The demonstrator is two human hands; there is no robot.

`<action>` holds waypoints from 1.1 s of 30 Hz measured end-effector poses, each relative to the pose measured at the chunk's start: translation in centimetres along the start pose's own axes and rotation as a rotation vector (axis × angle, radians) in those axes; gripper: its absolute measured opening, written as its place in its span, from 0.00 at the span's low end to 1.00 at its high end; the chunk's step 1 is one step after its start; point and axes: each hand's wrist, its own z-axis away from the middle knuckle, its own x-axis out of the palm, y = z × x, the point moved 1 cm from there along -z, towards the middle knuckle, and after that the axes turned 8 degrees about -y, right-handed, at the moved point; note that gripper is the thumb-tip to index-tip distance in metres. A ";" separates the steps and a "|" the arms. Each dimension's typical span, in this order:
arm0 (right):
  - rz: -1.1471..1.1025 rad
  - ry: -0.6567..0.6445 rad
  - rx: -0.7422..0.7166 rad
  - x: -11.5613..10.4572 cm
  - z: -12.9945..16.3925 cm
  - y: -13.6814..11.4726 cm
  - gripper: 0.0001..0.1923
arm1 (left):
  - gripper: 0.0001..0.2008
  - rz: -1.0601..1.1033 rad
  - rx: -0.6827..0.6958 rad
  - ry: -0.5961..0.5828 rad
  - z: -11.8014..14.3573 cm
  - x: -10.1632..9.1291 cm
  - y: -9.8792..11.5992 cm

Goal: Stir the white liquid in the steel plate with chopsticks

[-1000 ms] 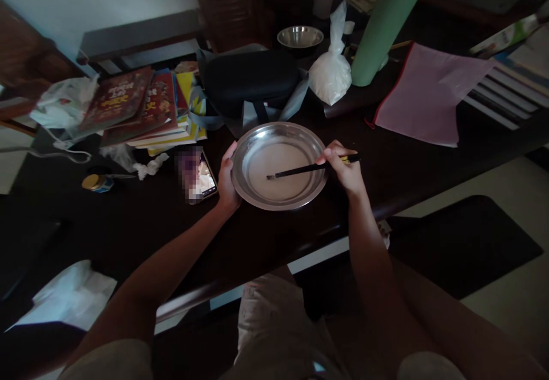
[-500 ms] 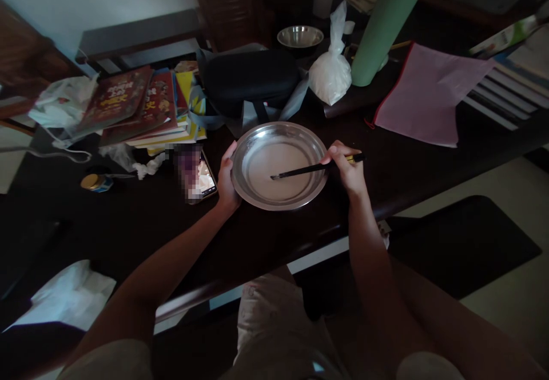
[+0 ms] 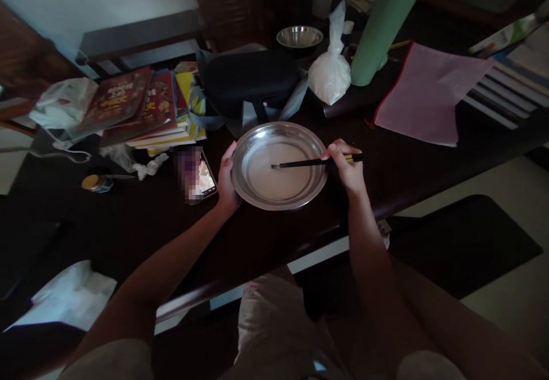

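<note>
Where dimness blurs the plate (image 3: 257, 140), left hand (image 3: 226, 183) clasping its rim, right hand (image 3: 348, 168) fingers pinching dark chopsticks (image 3: 300, 163)

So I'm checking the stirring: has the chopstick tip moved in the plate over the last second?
Yes. The chopsticks' tip shifted toward the plate's far rim.

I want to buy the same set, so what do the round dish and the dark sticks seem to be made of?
The dish looks like polished metal, probably stainless steel: silvery rim with bright reflections. The left hand grips its edge. The chopsticks in the right hand look black with yellowish tops, maybe lacquered wood or plastic; the dim light leaves that open.
</note>
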 end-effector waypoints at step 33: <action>0.045 -0.029 0.025 0.0 0.0 0.0 0.33 | 0.28 -0.061 0.012 0.027 0.1 0.3 0.3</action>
